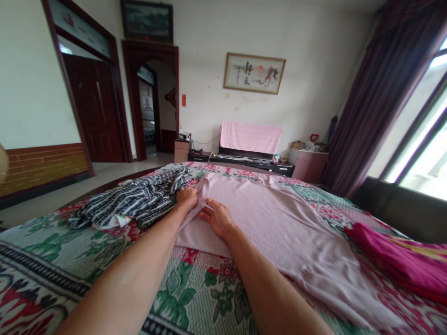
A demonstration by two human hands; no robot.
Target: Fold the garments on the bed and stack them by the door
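Fabric (268, 218) in pale pink lies spread over a floral patterned cover (188, 293) in the head view, its broad part in the middle and one narrower, wrinkled length running off toward the lower right. At its left edge, where a fold stands slightly raised, both bare hands come together just beside each other. The left hand (187, 197) is curled nearly closed, with the raised edge gathered in its grasp. The right hand (220, 218) is partly open, its fingers loosely bent and a little apart, their tips against the same fold; whether they pinch it, I cannot tell. Just left of the left hand, a rumpled black-and-white garment (129, 202) lies on the cover, a bit of white showing at its near side. Well apart on the right lies a bright magenta cloth (398, 256) with a yellowish strip across it. Beyond the cover stands a low black cabinet (240, 162), with a pink towel (250, 136) draped above it. On the wall behind hangs a framed picture (254, 73) with brushed characters. Dark doorways stand at left, and a dark purple curtain (377, 88) hangs beside the bright window (426, 130) at right.
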